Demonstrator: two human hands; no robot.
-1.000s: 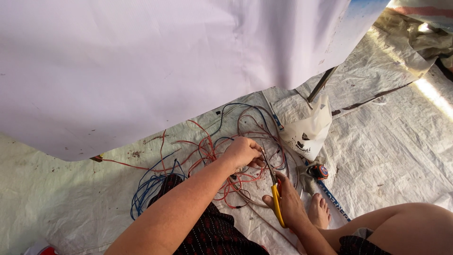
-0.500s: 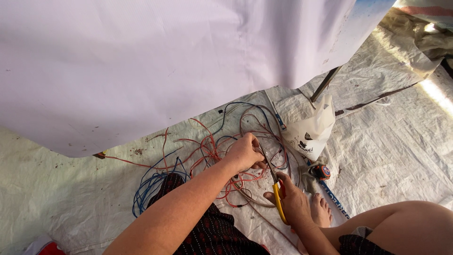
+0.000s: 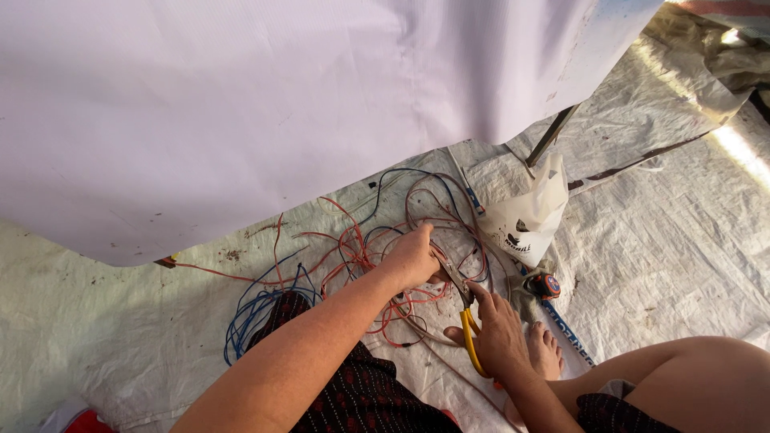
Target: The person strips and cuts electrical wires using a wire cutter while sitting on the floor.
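Gripping the yellow-handled pliers (image 3: 465,317), the right hand (image 3: 499,337) has its fingers curled round the handles, and the tool's dark nose points up toward the left hand (image 3: 413,258). That left hand is closed in a loose fist on strands from the tangle of wires (image 3: 353,248), which lies spread on the white woven tarp (image 3: 666,240) covering the floor, just in front of the person's knees. Red and orange strands make up most of the tangle; a bundle of blue wires (image 3: 249,317) loops at its left edge, and one dark wire arcs over the top. Just right of the wires sits one white plastic bag (image 3: 525,220) with a dark printed mark on its lower face, its top pinched to a point. Below the bag lies one small round tape measure (image 3: 547,285), red and black. One bare foot (image 3: 545,353) rests beside the right hand. A large white sheet (image 3: 281,104) hangs over the upper part of the view, and one thin metal rod (image 3: 552,135) slants down from its right edge.
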